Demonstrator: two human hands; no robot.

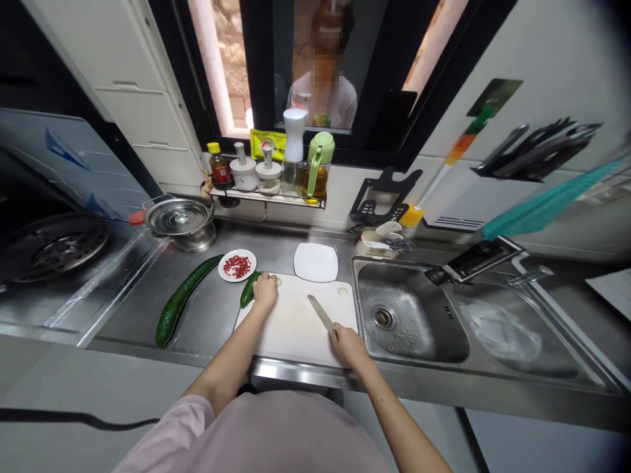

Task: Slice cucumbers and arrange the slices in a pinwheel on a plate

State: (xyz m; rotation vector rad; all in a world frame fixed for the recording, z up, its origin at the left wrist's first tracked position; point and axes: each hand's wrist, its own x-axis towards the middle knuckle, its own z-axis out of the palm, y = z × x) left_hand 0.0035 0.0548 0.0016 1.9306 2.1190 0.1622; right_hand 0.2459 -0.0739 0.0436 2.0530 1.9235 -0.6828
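My left hand is closed over a short dark-green cucumber at the upper left of the white cutting board. A pale green round shows just past my fingers; whether it is the cut end or a loose slice I cannot tell. In my right hand, at the right side of the board, is a kitchen knife, its blade pointing up and left, apart from the cucumber. Another small pale green round lies in the board's upper right corner.
A long cucumber lies left of the board, near a plate of chopped red pieces. Behind the board is a white square plate. The sink adjoins on the right. A lidded steel pot stands back left, below the seasoning rack.
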